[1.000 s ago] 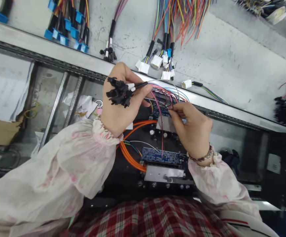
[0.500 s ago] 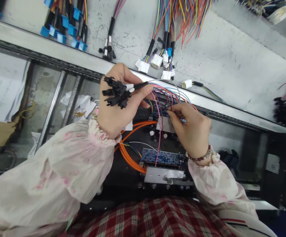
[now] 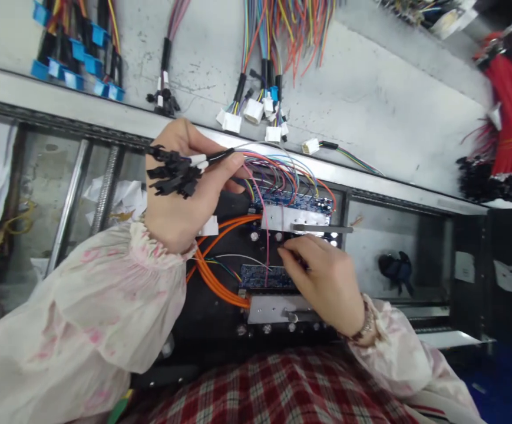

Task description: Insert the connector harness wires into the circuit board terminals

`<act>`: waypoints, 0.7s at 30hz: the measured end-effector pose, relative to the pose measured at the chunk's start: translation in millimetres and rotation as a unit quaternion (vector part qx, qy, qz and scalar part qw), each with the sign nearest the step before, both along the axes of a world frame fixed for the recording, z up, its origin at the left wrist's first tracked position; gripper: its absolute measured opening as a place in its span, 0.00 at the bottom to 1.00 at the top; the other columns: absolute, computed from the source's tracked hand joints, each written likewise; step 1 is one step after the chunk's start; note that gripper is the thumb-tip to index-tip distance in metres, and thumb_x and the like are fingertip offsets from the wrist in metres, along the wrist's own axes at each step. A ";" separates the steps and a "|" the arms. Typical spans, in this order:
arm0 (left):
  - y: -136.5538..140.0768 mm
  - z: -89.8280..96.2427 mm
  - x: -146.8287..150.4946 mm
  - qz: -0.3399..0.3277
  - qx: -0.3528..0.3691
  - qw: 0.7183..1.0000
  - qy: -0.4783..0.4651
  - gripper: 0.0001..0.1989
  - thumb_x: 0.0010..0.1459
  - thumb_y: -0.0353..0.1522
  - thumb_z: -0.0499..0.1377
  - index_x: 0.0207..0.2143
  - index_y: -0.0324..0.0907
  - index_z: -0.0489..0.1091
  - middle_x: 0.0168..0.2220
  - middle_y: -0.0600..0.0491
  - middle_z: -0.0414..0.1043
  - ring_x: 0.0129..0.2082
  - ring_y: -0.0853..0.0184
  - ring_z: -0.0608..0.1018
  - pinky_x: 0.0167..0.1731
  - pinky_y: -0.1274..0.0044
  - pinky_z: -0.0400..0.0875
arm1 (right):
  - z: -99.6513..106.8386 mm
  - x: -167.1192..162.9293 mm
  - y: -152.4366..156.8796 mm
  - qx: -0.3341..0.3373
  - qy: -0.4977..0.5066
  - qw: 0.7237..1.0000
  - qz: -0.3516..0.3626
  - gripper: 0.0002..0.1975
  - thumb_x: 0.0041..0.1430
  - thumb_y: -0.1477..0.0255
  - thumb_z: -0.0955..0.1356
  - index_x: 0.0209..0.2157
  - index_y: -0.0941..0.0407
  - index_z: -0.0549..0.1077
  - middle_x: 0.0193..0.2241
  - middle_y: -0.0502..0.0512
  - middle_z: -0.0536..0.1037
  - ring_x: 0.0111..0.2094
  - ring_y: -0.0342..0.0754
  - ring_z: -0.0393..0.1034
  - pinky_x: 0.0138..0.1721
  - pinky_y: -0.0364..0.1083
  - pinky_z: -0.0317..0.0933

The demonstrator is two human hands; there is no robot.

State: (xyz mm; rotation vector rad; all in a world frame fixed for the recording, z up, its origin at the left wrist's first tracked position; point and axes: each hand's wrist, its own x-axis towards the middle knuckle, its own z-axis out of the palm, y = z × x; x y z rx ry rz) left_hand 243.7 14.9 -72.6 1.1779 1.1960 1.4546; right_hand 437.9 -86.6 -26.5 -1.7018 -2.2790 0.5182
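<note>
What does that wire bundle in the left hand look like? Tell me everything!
The wire bundle has a cluster of black, plastic-looking plugs at one end, beside white pieces. Next comes a dark sleeve. The left hand pinches it there, with the plugs over the hand. Beyond, thin coloured wires arch toward the upper blue board; a pink wire hangs lower. The plugs' exact number is unclear.

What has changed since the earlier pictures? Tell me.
The right hand moved from the upper board toward the person's body and now covers part of the lower board; whether it let go of anything is unclear. The view swung right, showing more of the red bundle. The left hand still holds the wire bundle.
</note>
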 end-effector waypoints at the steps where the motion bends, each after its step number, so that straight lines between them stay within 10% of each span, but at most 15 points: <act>1: 0.7 -1.8 -0.3 -0.002 0.002 1.000 0.000 0.15 0.51 0.26 0.69 0.29 0.45 0.64 0.24 0.57 0.77 0.25 0.61 0.82 0.17 0.77 0.79 | 1.6 3.4 4.4 0.026 0.025 0.999 -0.017 0.05 0.64 0.73 0.67 0.34 0.56 0.75 0.30 0.51 0.79 0.31 0.43 0.74 0.33 0.42 0.64; 6: 2.4 -8.0 -2.3 -0.016 0.037 0.999 -0.010 0.15 0.49 0.26 0.70 0.31 0.44 0.65 0.36 0.52 0.77 0.27 0.61 0.83 0.18 0.75 0.81 | -6.6 30.0 38.5 0.168 0.010 0.980 -0.103 0.04 0.63 0.74 0.68 0.37 0.54 0.75 0.32 0.50 0.80 0.33 0.43 0.75 0.34 0.43 0.66; 21: -1.5 -6.3 -1.7 -0.027 0.015 0.999 -0.021 0.14 0.50 0.27 0.70 0.30 0.43 0.66 0.37 0.53 0.76 0.30 0.62 0.83 0.24 0.74 0.85 | -32.8 40.5 42.0 0.133 0.011 0.983 -0.124 0.04 0.61 0.75 0.67 0.34 0.54 0.75 0.29 0.48 0.80 0.30 0.42 0.76 0.32 0.41 0.65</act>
